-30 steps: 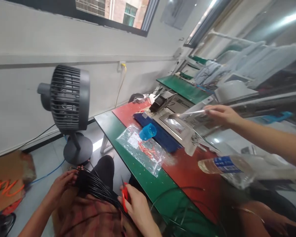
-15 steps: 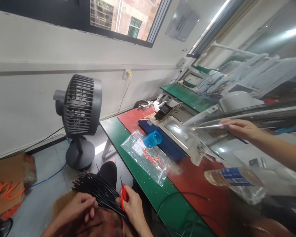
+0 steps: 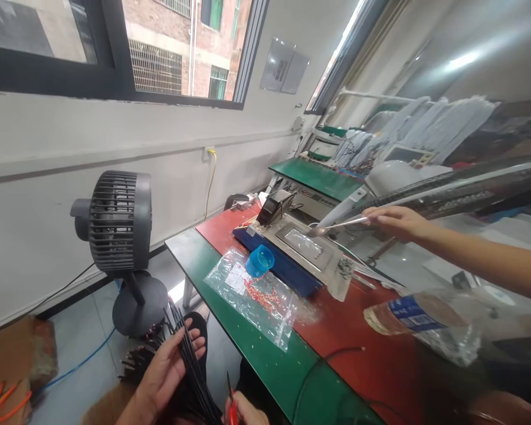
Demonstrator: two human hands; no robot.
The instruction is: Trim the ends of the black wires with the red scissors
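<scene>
Several thin black cables [image 3: 190, 360] run across the palm of my left hand [image 3: 161, 369], with its thumb on one side and its loosely curled fingers on the other. More black cables [image 3: 135, 360] lie in a bunch to the left of that hand, their cut ends pointing away. At the bottom edge, my right hand [image 3: 250, 411] is closed on red-handled scissors [image 3: 232, 407], whose dark narrow tip points up. The lower part of the right hand falls outside the picture.
A green and red table [image 3: 243, 330] holds a bag [image 3: 230, 298] with small red pieces, a blue cup [image 3: 260, 261] and a bottle [image 3: 407, 313]. Over a metal plate, another person's hand [image 3: 393, 221] holds a spoon-like tool [image 3: 317, 232]. A fan [image 3: 119, 224] stands left.
My left hand has turned palm up and now holds some cables separated from the bunch. My right hand with the scissors has moved down. The view has shifted; the other person's tool is lower.
</scene>
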